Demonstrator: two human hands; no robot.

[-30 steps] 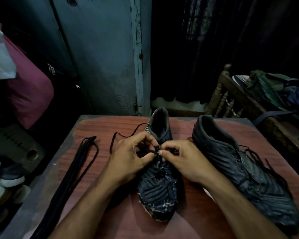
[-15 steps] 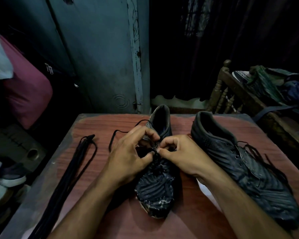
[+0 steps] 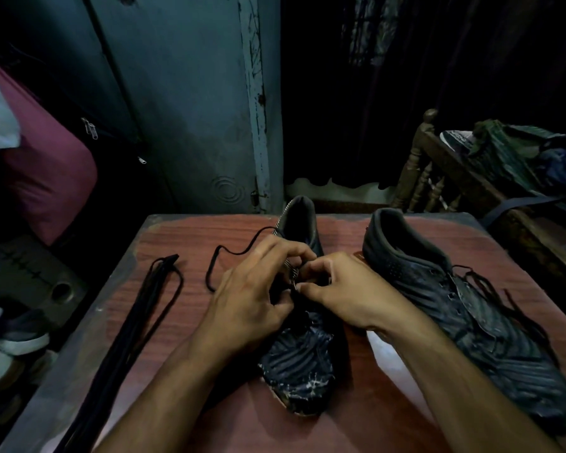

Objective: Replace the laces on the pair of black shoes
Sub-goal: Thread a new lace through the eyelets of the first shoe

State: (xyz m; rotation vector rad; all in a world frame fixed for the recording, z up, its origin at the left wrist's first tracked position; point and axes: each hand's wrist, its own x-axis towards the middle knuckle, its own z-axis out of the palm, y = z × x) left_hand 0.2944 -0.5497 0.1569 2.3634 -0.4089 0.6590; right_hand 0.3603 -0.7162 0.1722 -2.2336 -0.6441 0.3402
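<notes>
Black and scuffed, the near shoe lies mid-tabletop, toe toward the front edge; the left hand and right hand both pinch its lace at the eyelets (fingers curled tight). Its mate lies toward the right edge, spare laces along the left.

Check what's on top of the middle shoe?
Both hands: left hand and right hand, fingers working its black lace above the middle shoe. They cover the eyelets; the toe shows.
</notes>
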